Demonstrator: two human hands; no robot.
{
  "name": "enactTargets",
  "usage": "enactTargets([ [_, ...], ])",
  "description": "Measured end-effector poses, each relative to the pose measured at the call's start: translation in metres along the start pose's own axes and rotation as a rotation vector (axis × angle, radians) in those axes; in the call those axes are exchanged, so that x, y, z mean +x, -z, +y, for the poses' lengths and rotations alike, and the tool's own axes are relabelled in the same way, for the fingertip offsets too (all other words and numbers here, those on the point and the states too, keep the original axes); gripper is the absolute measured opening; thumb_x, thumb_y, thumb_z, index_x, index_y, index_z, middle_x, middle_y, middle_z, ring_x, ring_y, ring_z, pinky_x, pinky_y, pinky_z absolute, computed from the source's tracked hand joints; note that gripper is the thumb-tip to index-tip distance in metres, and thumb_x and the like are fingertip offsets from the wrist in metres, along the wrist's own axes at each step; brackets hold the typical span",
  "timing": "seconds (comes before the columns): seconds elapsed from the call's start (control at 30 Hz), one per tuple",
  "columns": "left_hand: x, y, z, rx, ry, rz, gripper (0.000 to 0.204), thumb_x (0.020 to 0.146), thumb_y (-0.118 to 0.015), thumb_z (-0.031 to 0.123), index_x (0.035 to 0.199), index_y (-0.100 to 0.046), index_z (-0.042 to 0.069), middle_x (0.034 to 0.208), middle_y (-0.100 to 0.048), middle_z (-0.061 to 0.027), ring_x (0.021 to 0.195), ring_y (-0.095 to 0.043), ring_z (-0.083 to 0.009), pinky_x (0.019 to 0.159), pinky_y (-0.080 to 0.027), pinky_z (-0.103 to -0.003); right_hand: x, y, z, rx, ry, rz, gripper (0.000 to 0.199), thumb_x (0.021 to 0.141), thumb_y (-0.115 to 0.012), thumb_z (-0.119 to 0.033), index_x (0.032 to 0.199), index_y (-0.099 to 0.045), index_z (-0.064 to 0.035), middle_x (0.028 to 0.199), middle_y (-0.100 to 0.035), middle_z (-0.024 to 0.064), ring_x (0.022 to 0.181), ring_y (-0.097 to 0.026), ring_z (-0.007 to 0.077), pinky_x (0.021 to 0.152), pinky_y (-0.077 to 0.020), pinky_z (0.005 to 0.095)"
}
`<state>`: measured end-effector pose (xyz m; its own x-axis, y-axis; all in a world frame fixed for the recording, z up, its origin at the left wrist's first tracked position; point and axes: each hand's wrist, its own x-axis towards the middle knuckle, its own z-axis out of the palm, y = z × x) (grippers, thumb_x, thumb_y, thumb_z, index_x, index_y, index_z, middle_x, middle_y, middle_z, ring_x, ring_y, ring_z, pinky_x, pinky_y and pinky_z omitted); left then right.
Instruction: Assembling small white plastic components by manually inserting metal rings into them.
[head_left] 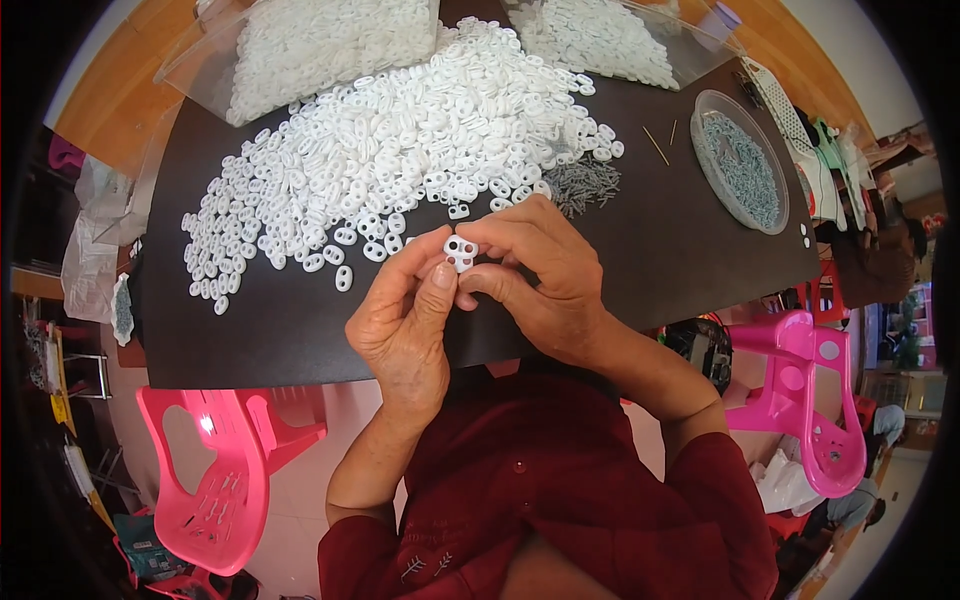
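Between the fingertips of both hands, just above the near part of the table, is a small white plastic piece (460, 253) with several round holes. My left hand (405, 320) is closed on it from the left, thumb in front. From the right, my right hand (550, 270) pinches it with thumb and forefinger. Whether it is one piece or two pressed together, I cannot tell. Beyond my hands spreads a big heap of white two-holed oval plastic pieces (390, 140). At its right edge lies a small pile of dark grey screw-like pins (582, 186).
Two clear bins of white pieces, left (190, 72) and right (690, 68), stand behind the heap on the dark table (650, 250). A round clear tub (757, 226) at the right holds grey-blue small parts. Pink plastic chairs (240, 500) flank me.
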<state>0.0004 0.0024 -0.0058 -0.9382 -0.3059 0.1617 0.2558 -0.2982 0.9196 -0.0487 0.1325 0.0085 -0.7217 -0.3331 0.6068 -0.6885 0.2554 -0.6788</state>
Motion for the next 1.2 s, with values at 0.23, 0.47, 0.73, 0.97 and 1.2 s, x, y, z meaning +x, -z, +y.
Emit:
enactTargets([
  [0.23, 0.005, 0.007, 0.0, 0.116, -0.081, -0.061, 0.025, 0.09, -0.059, 0.002, 0.114, -0.061, -0.003, 0.088, -0.059, -0.0043, 0.07, -0.052, -0.008, 0.062, -0.046, -0.02, 0.001, -0.002, 0.0, -0.009, 0.038, 0.011, 0.033, 0.07, -0.072, 0.001, 0.102, -0.066, -0.0006, 0.088, -0.062, 0.0056, 0.073, -0.053, 0.0142, 0.06, -0.0454, 0.0243],
  [0.47, 0.0, 0.004, -0.003, 0.066, -0.069, -0.009, 0.024, 0.091, -0.058, 0.002, 0.114, -0.061, -0.004, 0.088, -0.059, -0.0046, 0.068, -0.052, -0.0077, 0.06, -0.045, -0.02, -0.002, -0.007, -0.002, 0.004, 0.016, 0.029, 0.034, 0.071, -0.072, 0.001, 0.104, -0.065, 0.001, 0.089, -0.063, 0.0067, 0.073, -0.053, 0.0143, 0.06, -0.0452, 0.0243],
  [0.73, 0.0, 0.004, -0.007, 0.094, -0.109, -0.003, 0.025, 0.091, -0.057, 0.003, 0.115, -0.061, -0.003, 0.091, -0.058, -0.0038, 0.069, -0.051, -0.0074, 0.06, -0.044, -0.02, -0.002, -0.011, -0.001, 0.008, 0.048, 0.069, 0.031, 0.074, -0.069, 0.002, 0.105, -0.065, 0.0027, 0.088, -0.064, 0.0081, 0.071, -0.054, 0.0159, 0.061, -0.0438, 0.0266],
  [0.97, 0.001, 0.002, -0.009, 0.23, -0.185, 0.046, 0.02, 0.091, -0.059, 0.005, 0.109, -0.063, -0.002, 0.087, -0.059, -0.0027, 0.067, -0.05, -0.0064, 0.057, -0.043, -0.019, -0.002, -0.013, 0.003, 0.017, 0.098, 0.109, 0.03, 0.074, -0.069, 0.002, 0.104, -0.065, 0.0028, 0.087, -0.064, 0.0088, 0.071, -0.054, 0.0171, 0.06, -0.0432, 0.0272],
  [1.2, 0.002, 0.003, -0.006, 0.195, -0.161, 0.051, 0.02, 0.091, -0.059, 0.006, 0.108, -0.063, -0.002, 0.089, -0.06, -0.0029, 0.067, -0.05, -0.0063, 0.057, -0.043, -0.019, 0.0, -0.011, -0.004, 0.007, 0.017, 0.102, 0.029, 0.074, -0.07, -0.001, 0.103, -0.065, 0.0016, 0.082, -0.062, 0.0073, 0.068, -0.052, 0.0164, 0.059, -0.042, 0.0269],
])
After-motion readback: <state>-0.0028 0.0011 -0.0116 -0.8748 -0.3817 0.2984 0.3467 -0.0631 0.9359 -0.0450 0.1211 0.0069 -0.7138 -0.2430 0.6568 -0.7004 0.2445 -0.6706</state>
